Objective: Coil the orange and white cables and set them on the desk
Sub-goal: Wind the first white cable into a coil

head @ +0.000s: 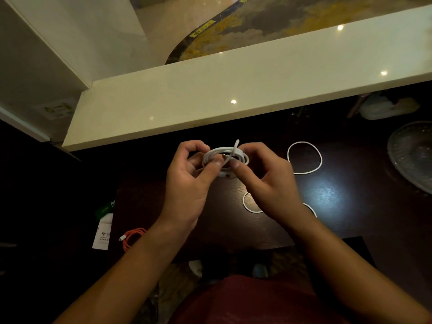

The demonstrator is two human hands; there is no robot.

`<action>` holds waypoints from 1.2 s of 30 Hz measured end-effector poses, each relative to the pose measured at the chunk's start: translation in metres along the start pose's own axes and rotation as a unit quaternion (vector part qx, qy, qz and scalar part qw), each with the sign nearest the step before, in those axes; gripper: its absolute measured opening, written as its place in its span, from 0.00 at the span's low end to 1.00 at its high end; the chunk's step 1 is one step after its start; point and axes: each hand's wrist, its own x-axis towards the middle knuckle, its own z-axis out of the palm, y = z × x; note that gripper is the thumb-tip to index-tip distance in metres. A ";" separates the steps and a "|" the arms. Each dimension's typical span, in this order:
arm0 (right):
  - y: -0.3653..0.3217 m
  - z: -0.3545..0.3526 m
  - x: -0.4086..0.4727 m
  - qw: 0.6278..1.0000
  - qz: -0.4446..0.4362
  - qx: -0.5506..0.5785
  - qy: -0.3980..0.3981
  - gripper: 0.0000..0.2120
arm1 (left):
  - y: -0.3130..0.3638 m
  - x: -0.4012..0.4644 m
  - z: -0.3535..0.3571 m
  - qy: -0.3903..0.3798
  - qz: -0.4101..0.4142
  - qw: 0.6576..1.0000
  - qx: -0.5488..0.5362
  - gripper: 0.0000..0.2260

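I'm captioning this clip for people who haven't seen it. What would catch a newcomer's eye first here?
First, the white cable, wound into a small coil and pinched between the left hand and right hand above the dark desk, one end sticking up. Next, loose white cable loops lying on the desk to the right. Last, the orange cable, bundled at the desk's near left edge.

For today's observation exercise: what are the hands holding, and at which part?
Both hold the coiled white cable above the desk: the left hand grips the coil's left side, the right hand pinches its right side by the loose end.
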 end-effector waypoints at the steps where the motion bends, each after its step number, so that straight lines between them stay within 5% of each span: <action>1: 0.002 -0.001 0.000 1.000 0.009 0.012 -0.014 0.06 | 0.000 0.000 0.000 -0.002 -0.003 1.000 -0.006 0.11; 7: 0.005 -0.005 0.003 0.985 0.084 0.136 -0.065 0.08 | -0.003 0.004 -0.004 -0.002 -0.054 0.999 0.000 0.08; 19: 0.001 -0.008 0.003 0.978 0.099 0.177 -0.040 0.06 | -0.003 0.008 -0.011 -0.023 -0.074 0.997 0.014 0.07; 24: 0.004 -0.016 0.004 0.944 0.131 0.284 -0.108 0.09 | -0.003 0.013 -0.015 -0.020 -0.120 0.988 -0.094 0.07; 32: 0.004 -0.011 0.004 0.968 0.082 0.217 -0.091 0.06 | -0.005 0.013 -0.018 -0.129 -0.156 0.954 -0.221 0.23; 36: 0.001 -0.014 0.003 0.968 0.068 0.228 -0.078 0.07 | -0.002 0.008 -0.017 -0.141 -0.130 0.975 -0.110 0.26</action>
